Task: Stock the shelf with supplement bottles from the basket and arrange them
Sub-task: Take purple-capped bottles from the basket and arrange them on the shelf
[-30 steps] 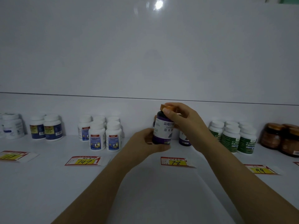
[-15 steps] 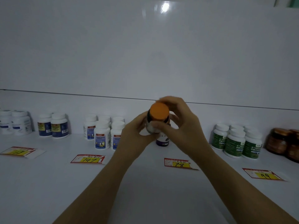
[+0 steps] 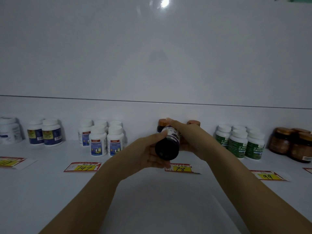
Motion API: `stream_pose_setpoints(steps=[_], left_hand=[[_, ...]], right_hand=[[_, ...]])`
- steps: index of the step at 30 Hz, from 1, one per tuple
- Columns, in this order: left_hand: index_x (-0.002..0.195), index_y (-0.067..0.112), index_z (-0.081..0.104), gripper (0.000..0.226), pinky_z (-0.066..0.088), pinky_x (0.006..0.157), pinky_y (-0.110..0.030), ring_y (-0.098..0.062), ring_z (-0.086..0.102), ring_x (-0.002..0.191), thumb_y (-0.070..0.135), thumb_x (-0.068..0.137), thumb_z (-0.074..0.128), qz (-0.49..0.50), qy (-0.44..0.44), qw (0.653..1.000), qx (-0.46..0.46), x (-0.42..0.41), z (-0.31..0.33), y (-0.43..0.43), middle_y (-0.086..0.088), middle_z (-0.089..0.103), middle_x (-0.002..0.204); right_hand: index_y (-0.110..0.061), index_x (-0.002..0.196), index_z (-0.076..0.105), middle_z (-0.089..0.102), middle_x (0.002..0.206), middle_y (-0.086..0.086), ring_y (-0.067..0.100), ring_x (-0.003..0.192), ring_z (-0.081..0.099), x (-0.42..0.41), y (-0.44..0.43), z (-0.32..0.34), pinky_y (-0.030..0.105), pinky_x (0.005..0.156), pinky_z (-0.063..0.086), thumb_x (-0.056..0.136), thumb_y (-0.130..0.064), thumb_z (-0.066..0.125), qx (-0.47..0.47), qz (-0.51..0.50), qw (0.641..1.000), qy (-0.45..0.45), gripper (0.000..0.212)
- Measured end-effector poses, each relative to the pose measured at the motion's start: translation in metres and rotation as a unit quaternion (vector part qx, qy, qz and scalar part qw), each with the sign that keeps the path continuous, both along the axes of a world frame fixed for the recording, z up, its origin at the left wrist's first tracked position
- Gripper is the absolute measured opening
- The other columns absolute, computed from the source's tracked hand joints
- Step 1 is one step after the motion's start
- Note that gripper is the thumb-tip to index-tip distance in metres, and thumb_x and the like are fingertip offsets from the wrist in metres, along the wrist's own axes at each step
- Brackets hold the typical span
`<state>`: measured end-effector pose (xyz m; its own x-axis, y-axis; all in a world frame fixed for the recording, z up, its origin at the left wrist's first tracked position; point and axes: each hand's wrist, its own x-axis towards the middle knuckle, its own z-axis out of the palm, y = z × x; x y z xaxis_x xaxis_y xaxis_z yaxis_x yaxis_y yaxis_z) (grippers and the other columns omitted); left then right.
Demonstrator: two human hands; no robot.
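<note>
A dark purple bottle [image 3: 167,147] is held tipped over, its dark base facing me and its top pointing at the shelf's back wall. My left hand [image 3: 149,153] grips the base end from the left. My right hand [image 3: 189,141] holds the label end from the right, fingers across the top. Two more bottles with orange caps stand behind, one [image 3: 162,124] at the left and one [image 3: 193,123] at the right, both partly hidden by my hands. The basket is out of view.
On the white shelf [image 3: 152,200] stand white bottles with blue labels [image 3: 105,141], dark blue bottles [image 3: 45,133], green-label bottles [image 3: 239,142] and brown jars [image 3: 292,144]. Price tags 147 [image 3: 83,166], 78 [image 3: 181,168] and 99 [image 3: 268,175] lie flat in front.
The bottle went from upright, to orange cap facing me, to base facing me. Both hands stayed on it and moved slightly toward the back of the shelf.
</note>
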<state>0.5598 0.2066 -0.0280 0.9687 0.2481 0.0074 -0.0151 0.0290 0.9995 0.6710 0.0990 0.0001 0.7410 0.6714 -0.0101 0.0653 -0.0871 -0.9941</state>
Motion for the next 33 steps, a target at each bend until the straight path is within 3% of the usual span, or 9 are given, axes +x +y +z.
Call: stream_pose_setpoints(steps=[4,7,11,16,19,22,27,33], left_hand=[[0.099,0.015,0.062,0.042,0.053,0.086,-0.038,-0.024,0.070,0.078,0.041,0.066,0.062,0.001,0.005,1.000,0.022,-0.001,0.000,0.001,-0.008,0.074,0.085],[0.113,0.016,0.062,0.042,0.051,0.092,-0.032,-0.016,0.067,0.095,0.030,0.075,0.071,0.048,0.012,0.988,0.148,0.000,-0.003,0.000,-0.002,0.072,0.100],[0.120,0.023,0.057,0.046,0.045,0.088,-0.017,-0.005,0.061,0.101,0.026,0.078,0.075,0.107,0.003,0.945,0.310,0.004,-0.012,0.000,0.008,0.066,0.113],[0.133,0.025,0.045,0.053,0.031,0.089,-0.012,0.000,0.046,0.112,0.034,0.085,0.065,0.144,-0.012,0.909,0.392,0.005,-0.017,-0.001,0.008,0.052,0.135],[0.147,0.022,0.025,0.062,0.026,0.104,-0.020,-0.008,0.030,0.137,0.045,0.094,0.048,0.119,0.063,0.876,0.463,0.005,-0.023,0.001,0.005,0.029,0.153],[0.151,0.016,0.006,0.064,0.009,0.116,-0.028,-0.013,0.006,0.146,0.045,0.100,0.031,0.097,0.158,0.823,0.536,0.008,-0.034,0.008,0.001,0.004,0.160],[0.151,0.009,-0.001,0.060,0.001,0.117,-0.030,-0.018,-0.003,0.147,0.039,0.103,0.019,0.065,0.215,0.767,0.601,0.011,-0.049,0.017,-0.006,-0.004,0.159],[0.150,0.009,-0.002,0.059,0.001,0.119,-0.031,-0.019,-0.003,0.147,0.040,0.103,0.014,0.053,0.224,0.750,0.620,0.015,-0.057,0.022,-0.007,-0.005,0.159]], right_hand=[[-0.005,0.093,0.062,0.070,0.086,0.012,0.024,0.077,0.070,0.002,0.002,0.003,0.032,0.070,0.060,0.082,-0.047,0.067,-0.014,-0.026,0.999,-0.046,0.043],[-0.015,0.103,0.064,0.071,0.097,0.006,0.021,0.090,0.069,0.004,-0.007,0.010,0.034,0.082,0.057,0.080,-0.047,0.068,-0.014,-0.007,0.990,-0.143,0.039],[-0.024,0.109,0.060,0.065,0.105,-0.007,0.012,0.097,0.062,0.000,-0.022,0.025,0.029,0.084,0.050,0.081,-0.045,0.068,-0.114,0.004,0.940,-0.323,0.036],[-0.024,0.119,0.058,0.062,0.113,-0.005,0.012,0.099,0.057,0.001,-0.020,0.039,0.027,0.081,0.046,0.085,-0.040,0.064,-0.188,-0.021,0.888,-0.419,0.038],[-0.019,0.121,0.059,0.063,0.115,-0.001,0.014,0.097,0.056,0.013,-0.010,0.054,0.027,0.079,0.046,0.087,-0.037,0.064,-0.216,-0.040,0.869,-0.444,0.038],[-0.014,0.120,0.060,0.061,0.118,0.004,0.014,0.094,0.052,0.028,0.008,0.058,0.026,0.076,0.043,0.088,-0.032,0.063,-0.253,-0.046,0.842,-0.474,0.037],[-0.009,0.115,0.063,0.063,0.115,0.007,0.014,0.090,0.049,0.050,0.028,0.041,0.022,0.074,0.039,0.089,-0.022,0.060,-0.291,-0.041,0.819,-0.493,0.029],[-0.008,0.114,0.060,0.062,0.113,0.009,0.017,0.092,0.051,0.066,0.033,0.015,0.023,0.076,0.040,0.090,-0.020,0.059,-0.282,-0.061,0.824,-0.488,0.027]])
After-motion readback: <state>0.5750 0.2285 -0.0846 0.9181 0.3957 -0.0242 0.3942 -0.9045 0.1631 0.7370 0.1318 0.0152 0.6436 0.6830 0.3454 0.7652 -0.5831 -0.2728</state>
